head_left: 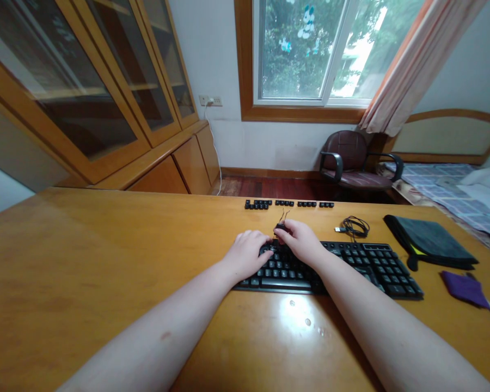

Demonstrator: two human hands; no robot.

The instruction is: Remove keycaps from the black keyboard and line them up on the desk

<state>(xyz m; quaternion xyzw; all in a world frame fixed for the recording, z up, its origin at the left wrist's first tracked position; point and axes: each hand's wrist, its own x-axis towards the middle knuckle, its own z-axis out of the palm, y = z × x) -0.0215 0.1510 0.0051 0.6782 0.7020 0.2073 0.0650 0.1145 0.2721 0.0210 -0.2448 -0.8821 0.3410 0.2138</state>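
Note:
A black keyboard lies on the wooden desk in front of me. My right hand is closed around a keycap puller above the keyboard's upper rows. Two thin wires of the puller stick up past the fingers, while its lower end is partly hidden. Over the left part of the keyboard rests my left hand, fingers stretched out and thumb apart, its fingertips near the puller's lower end. Removed black keycaps stand in small groups along the desk's far edge.
Behind the keyboard lies a coiled USB cable. To the right are a dark folded cloth or pouch and a purple cloth piece with a pale handle. Beyond the desk stand a cabinet and an office chair.

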